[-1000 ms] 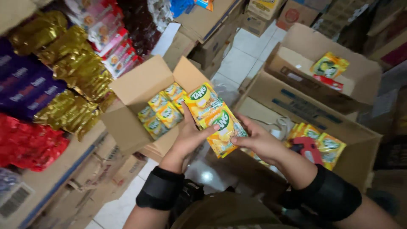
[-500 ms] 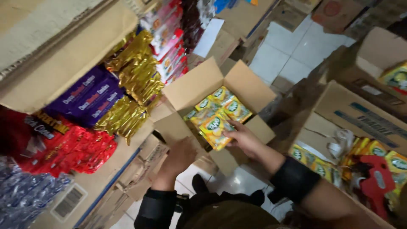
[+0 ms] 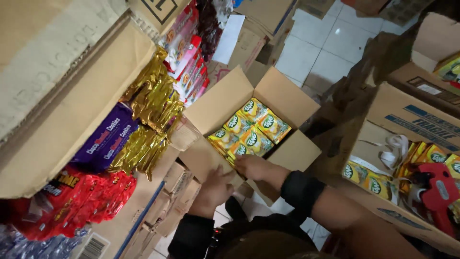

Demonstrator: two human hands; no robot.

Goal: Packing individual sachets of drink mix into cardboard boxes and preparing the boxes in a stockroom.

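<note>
You're looking at a dim, soft, slightly motion-blurred view. Light falls from above, glaring off the white floor tiles (image 3: 326,43) and the gold wrappers (image 3: 148,115). Your forearms and the bottom edge sink into murky shadow.

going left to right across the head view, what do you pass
red packs → purple packs → gold packs → left hand → right hand → open box of yellow sachets → red tape dispenser
</note>
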